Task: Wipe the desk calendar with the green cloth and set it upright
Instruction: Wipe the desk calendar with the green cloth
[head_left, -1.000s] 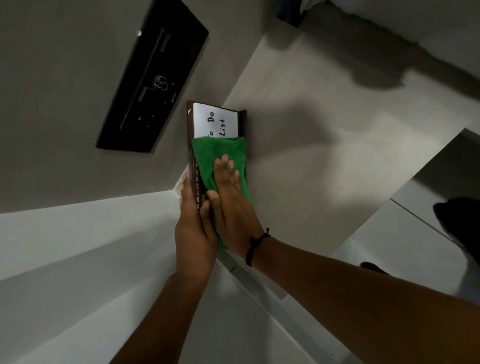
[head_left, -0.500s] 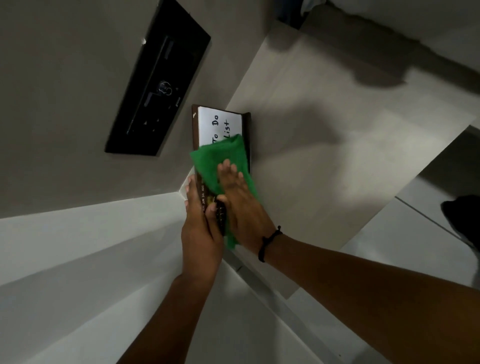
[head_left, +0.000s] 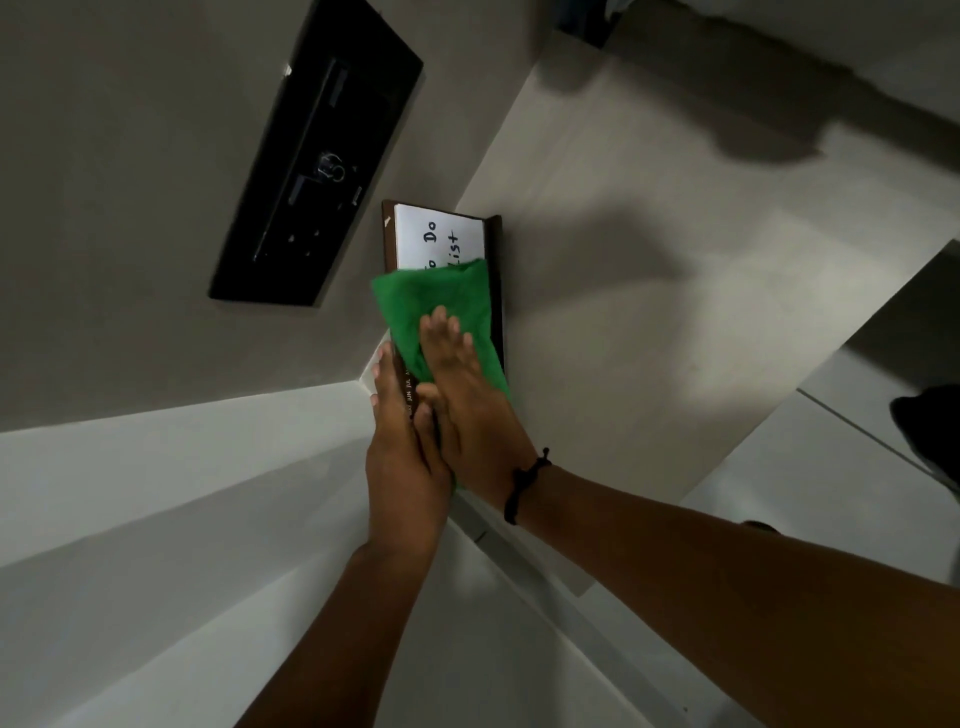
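The desk calendar (head_left: 441, 234) is a dark brown frame with a white "To Do List" card; month names run along its left edge. It rests on the beige surface against the wall. My left hand (head_left: 402, 457) grips its near left edge. The green cloth (head_left: 441, 296) covers the card's lower half. My right hand (head_left: 462, 395) lies flat on the cloth, fingers spread, pressing it onto the calendar. The calendar's near end is hidden under both hands.
A black wall panel (head_left: 317, 161) with sockets and a switch hangs left of the calendar. The beige surface (head_left: 649, 291) stretches right to an edge. A white ledge (head_left: 182, 467) runs at lower left. A dark object (head_left: 930, 431) sits at far right.
My right hand slid the green cloth down the card toward me, then back up a little. My left hand kept its hold on the calendar's edge.
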